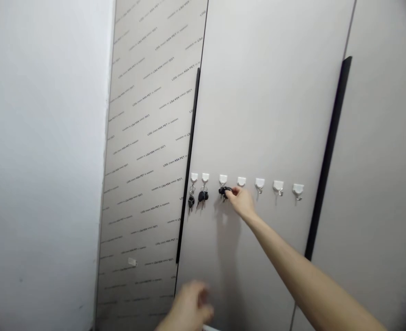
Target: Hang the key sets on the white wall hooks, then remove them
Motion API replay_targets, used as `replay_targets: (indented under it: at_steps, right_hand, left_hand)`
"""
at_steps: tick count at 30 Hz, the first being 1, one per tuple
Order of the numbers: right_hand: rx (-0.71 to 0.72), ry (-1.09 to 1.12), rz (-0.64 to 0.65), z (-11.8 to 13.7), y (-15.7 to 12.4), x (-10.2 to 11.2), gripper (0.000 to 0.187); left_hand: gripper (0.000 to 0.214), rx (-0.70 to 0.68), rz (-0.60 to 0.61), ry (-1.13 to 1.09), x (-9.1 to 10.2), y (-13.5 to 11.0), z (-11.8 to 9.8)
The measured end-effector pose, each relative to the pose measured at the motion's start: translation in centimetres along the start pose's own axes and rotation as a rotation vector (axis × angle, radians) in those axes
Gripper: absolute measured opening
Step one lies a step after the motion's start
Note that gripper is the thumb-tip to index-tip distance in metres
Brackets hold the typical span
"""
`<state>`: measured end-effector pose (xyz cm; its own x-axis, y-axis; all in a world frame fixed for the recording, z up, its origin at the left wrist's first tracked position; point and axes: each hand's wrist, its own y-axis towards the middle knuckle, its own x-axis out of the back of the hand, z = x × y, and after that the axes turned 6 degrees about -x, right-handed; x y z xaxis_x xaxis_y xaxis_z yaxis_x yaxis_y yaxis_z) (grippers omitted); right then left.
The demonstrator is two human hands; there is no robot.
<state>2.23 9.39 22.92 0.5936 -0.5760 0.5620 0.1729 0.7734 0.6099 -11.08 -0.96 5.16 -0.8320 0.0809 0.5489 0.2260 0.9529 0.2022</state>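
Note:
My right hand [241,201] reaches up to the cabinet door and pinches a bunch of black-headed keys [223,191] just under the third white hook [223,179] from the left. Whether the key ring sits on that hook I cannot make out. Two more bunches hang to the left: one set of keys [191,201] on the first hook [194,177], another set [203,196] on the second hook [205,177]. Low in the view is my left hand [191,307], blurred and apart from the door, its fingers curled; what it holds, if anything, is unclear.
Several white hooks, such as the far right one [298,189], continue the row rightward. Long black handles [329,156] run along the door edges. A panel printed with lettering [144,165] and a white wall [44,151] stand at left.

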Motion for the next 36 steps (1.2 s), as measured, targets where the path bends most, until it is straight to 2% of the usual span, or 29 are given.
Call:
replay_targets:
  at_steps: [4, 6, 8, 10, 13, 15, 19, 23, 26, 29, 31, 32, 34, 35, 36]
  right_hand:
    - [0.044, -0.044, -0.064, 2.2, 1.7, 1.9, 0.027]
    - [0.057, -0.073, -0.048, 3.2, 2.8, 2.4, 0.028]
    - [0.057, -0.106, -0.002, 3.8, 3.7, 2.8, 0.028]
    - [0.042, -0.138, 0.1, 3.7, 4.4, 3.2, 0.024]
    - [0.016, -0.173, 0.284, 2.9, 4.8, 3.7, 0.016]
    - [0.009, -0.174, 0.343, 2.1, 4.9, 3.9, 0.014]
    - [0.023, -0.135, 0.311, 1.8, 5.1, 3.7, 0.015]
    - [0.084, -0.047, 0.207, 3.4, 5.3, 3.7, 0.024]
    - [0.143, 0.022, 0.188, 4.1, 4.5, 4.4, 0.029]
    - [0.222, 0.124, 0.316, 2.5, 1.4, 5.5, 0.028]
    - [0.207, 0.173, 0.5, -0.1, -2.0, 5.6, 0.028]
    - [0.181, 0.173, 0.633, -1.8, -4.0, 5.3, 0.029]
    - [0.139, 0.148, 0.808, -5.8, -8.4, 4.1, 0.027]
    - [0.133, 0.137, 0.836, -7.9, -10.6, 3.3, 0.025]
    - [0.099, 0.117, 0.859, -10.0, -12.7, 2.4, 0.023]
  left_hand:
    - [0.037, -0.133, -0.531, 0.176, 4.8, 7.2, -4.8]
    - [0.041, -0.084, -0.66, 0.227, 6.4, 10.1, -7.3]
    - [0.041, -0.011, -0.695, 0.271, 7.1, 12.0, -9.0]
    - [0.037, 0.056, -0.689, 0.316, 7.2, 12.9, -9.8]
    - [0.026, 0.096, -0.674, 0.364, 7.2, 13.4, -9.6]
    - [0.022, 0.075, -0.681, 0.361, 7.6, 13.4, -9.4]
    - [0.021, -0.018, -0.687, 0.26, 9.9, 13.7, -10.3]
    - [0.021, -0.105, -0.689, 0.205, 12.5, 14.1, -13.1]
    - [0.021, -0.239, -0.594, 0.155, 12.7, 13.0, -14.5]
    - [0.021, -0.351, -0.309, 0.146, 10.4, 9.5, -13.1]
    - [0.022, -0.31, -0.111, 0.169, 7.8, 6.2, -10.4]
    - [0.022, -0.258, -0.033, 0.174, 6.3, 4.3, -8.7]
    - [0.021, -0.191, 0.086, 0.166, 3.3, 0.8, -5.1]
    - [0.019, -0.146, 0.156, 0.169, 1.8, -0.7, -3.4]
    - [0.017, -0.13, 0.17, 0.164, 0.6, -2.1, -2.0]
